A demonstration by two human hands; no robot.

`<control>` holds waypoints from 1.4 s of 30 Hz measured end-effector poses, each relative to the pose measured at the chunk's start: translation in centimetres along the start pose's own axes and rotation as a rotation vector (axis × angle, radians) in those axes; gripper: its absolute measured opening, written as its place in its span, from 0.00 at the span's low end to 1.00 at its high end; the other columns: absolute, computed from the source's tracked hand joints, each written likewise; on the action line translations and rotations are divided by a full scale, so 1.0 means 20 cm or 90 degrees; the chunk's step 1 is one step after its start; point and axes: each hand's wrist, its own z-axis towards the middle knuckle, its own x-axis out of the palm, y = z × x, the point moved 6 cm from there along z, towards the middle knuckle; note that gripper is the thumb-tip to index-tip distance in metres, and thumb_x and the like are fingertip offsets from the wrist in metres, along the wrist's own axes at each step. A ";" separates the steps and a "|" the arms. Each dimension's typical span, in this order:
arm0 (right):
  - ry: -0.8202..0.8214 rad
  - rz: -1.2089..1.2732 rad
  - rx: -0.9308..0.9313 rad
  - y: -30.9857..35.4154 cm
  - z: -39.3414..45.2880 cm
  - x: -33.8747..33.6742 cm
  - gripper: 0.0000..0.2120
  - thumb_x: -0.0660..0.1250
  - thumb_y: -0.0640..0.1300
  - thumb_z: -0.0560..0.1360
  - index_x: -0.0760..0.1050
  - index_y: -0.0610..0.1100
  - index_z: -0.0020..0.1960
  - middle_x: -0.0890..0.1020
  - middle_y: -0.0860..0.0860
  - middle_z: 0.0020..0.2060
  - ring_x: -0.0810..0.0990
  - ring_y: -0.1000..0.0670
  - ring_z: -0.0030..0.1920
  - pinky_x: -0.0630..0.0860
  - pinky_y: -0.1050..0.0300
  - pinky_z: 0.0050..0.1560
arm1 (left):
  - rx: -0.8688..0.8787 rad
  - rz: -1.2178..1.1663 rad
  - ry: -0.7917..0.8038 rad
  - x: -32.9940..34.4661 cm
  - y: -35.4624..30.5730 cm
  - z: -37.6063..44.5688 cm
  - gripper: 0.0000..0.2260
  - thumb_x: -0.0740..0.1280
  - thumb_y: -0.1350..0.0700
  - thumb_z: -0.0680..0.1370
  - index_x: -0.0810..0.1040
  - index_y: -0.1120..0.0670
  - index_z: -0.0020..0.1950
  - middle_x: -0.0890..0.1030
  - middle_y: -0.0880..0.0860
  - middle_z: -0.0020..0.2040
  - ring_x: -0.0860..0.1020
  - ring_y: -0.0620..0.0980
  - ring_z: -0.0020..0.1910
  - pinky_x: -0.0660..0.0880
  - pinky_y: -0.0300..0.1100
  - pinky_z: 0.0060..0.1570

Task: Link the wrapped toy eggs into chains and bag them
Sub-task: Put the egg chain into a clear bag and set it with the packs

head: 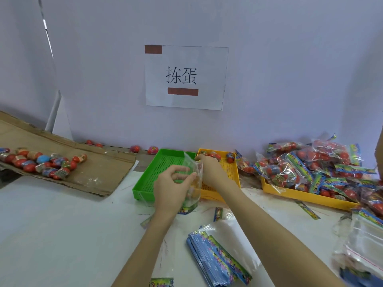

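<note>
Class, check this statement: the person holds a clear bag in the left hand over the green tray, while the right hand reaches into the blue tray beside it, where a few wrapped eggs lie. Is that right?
One detail is wrong. The tray that the right hand reaches into is yellow, not blue, as the head view shows. The rest stands: the left hand holds the clear bag over the green tray, and a few wrapped eggs lie in the yellow one.

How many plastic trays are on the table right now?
3: a green tray at centre, a yellow tray touching its right side, and another yellow tray far right under bagged eggs.
</note>
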 end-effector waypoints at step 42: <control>-0.241 0.353 -0.130 -0.02 -0.66 -0.37 0.15 0.75 0.41 0.77 0.76 0.53 0.59 0.82 0.61 0.51 0.85 0.56 0.44 0.79 0.65 0.39 | 0.116 -0.073 0.243 0.20 -0.14 -0.12 0.18 0.80 0.60 0.73 0.83 0.52 0.61 0.88 0.47 0.50 0.87 0.48 0.44 0.84 0.44 0.49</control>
